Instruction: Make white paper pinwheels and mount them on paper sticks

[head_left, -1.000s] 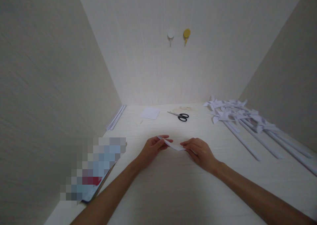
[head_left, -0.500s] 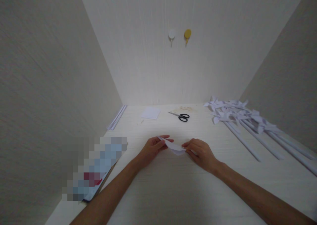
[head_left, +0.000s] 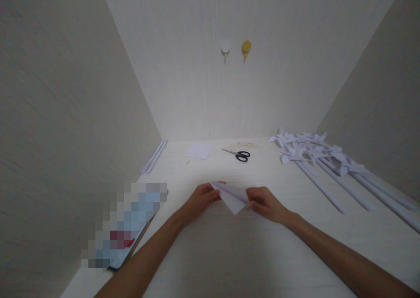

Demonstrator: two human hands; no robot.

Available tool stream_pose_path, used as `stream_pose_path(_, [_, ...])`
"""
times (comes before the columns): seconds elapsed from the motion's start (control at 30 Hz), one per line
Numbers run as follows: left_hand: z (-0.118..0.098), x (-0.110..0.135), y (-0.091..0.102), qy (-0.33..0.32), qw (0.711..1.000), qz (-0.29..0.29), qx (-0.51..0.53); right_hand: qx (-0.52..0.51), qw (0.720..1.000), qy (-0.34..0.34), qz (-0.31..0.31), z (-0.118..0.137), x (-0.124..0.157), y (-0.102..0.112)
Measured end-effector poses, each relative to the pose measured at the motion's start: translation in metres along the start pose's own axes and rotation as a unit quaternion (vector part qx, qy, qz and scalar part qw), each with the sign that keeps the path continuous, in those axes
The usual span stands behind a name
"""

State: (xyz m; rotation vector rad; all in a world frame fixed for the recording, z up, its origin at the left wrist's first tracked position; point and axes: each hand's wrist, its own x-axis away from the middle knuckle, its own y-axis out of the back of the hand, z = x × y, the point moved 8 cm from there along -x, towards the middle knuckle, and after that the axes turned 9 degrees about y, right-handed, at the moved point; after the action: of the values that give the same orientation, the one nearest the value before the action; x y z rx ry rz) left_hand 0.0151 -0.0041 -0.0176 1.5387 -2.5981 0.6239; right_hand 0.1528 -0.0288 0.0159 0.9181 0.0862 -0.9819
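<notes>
**Both hands pinch a folded paper over the pale bench**

At the middle of the pale wood-grain bench (head_left: 229, 254), the left hand (head_left: 201, 198) and the right hand (head_left: 265, 204) each pinch one end of a small folded piece of white paper (head_left: 233, 198). The fingers are closed on its edges, and the paper is held between them, just above the surface. It forms a rough triangle with its point hanging down toward the person.

Farther back lie a pair of black-handled scissors (head_left: 239, 154) and, to their left, a flat square sheet of white paper (head_left: 199, 150) — both well apart from the hands. A bundle of white paper strips (head_left: 154, 156) rests against the left wall. Along the right side lies a heap of white paper pinwheels on long white sticks (head_left: 315, 151), the sticks pointing toward the near edge. On the back wall hang a round white hook (head_left: 225, 48) and a yellow hook (head_left: 246, 47), side by side. By the left forearm lies a flat item (head_left: 127, 221) — too blurred to make out.
</notes>
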Motion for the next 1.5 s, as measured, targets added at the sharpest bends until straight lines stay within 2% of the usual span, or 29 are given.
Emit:
stream_pose_path(0.1, [0.003,0.0,-0.002,0.006,0.999,0.021,-0.038,0.017,1.0,-0.018,0.01,-0.003,0.0,-0.002])
stream_pose_path(0.27, [0.003,0.0,0.002,-0.003,0.998,0.008,-0.06,0.051,0.998,-0.034,-0.007,-0.001,0.0,0.002])
stream_pose_path(0.37, [0.001,0.001,0.001,-0.013,0.996,-0.001,-0.091,0.075,0.996,-0.001,-0.05,0.006,-0.001,0.008])
stream_pose_path(0.47, [-0.004,0.003,-0.001,-0.036,0.989,-0.035,-0.141,0.082,0.992,0.038,-0.089,0.008,0.002,0.013])
stream_pose_path(0.6, [-0.017,0.014,-0.01,-0.121,0.959,-0.079,-0.243,0.093,0.986,0.081,-0.113,0.008,0.006,0.014])
stream_pose_path(0.67, [-0.025,0.025,-0.017,-0.193,0.925,-0.098,-0.313,0.095,0.981,0.095,-0.141,0.01,0.008,0.019])
stream_pose_path(0.73, [-0.032,0.037,-0.028,-0.278,0.868,-0.104,-0.398,0.093,0.977,0.099,-0.165,0.012,0.009,0.023])
stream_pose_path(0.8, [-0.037,0.053,-0.044,-0.386,0.79,-0.085,-0.468,0.088,0.977,0.1,-0.168,0.012,0.01,0.024])
stream_pose_path(0.87, [-0.035,0.066,-0.06,-0.464,0.702,-0.058,-0.537,0.084,0.979,0.103,-0.154,0.012,0.01,0.023])
stream_pose_path(0.97, [-0.027,0.07,-0.075,-0.496,0.587,-0.038,-0.638,0.102,0.982,0.098,-0.123,0.007,0.011,0.017])
stream_pose_path(1.03, [-0.023,0.067,-0.078,-0.489,0.542,-0.043,-0.682,0.121,0.983,0.087,-0.104,0.001,0.012,0.012])
stream_pose_path(1.1, [-0.02,0.062,-0.077,-0.471,0.519,-0.048,-0.712,0.137,0.985,0.07,-0.083,-0.006,0.011,0.007])
stream_pose_path(1.17, [-0.015,0.056,-0.075,-0.449,0.507,-0.044,-0.735,0.153,0.985,0.053,-0.06,-0.012,0.011,0.001])
stream_pose_path(1.27, [-0.009,0.048,-0.071,-0.407,0.507,-0.033,-0.759,0.177,0.983,0.03,-0.031,-0.018,0.011,-0.005])
stream_pose_path(1.4, [-0.004,0.039,-0.067,-0.352,0.537,-0.02,-0.767,0.195,0.98,0.031,-0.028,-0.018,0.011,-0.006])
stream_pose_path(1.5, [-0.005,0.037,-0.064,-0.341,0.57,-0.018,-0.747,0.201,0.978,0.044,-0.044,-0.014,0.012,-0.003])
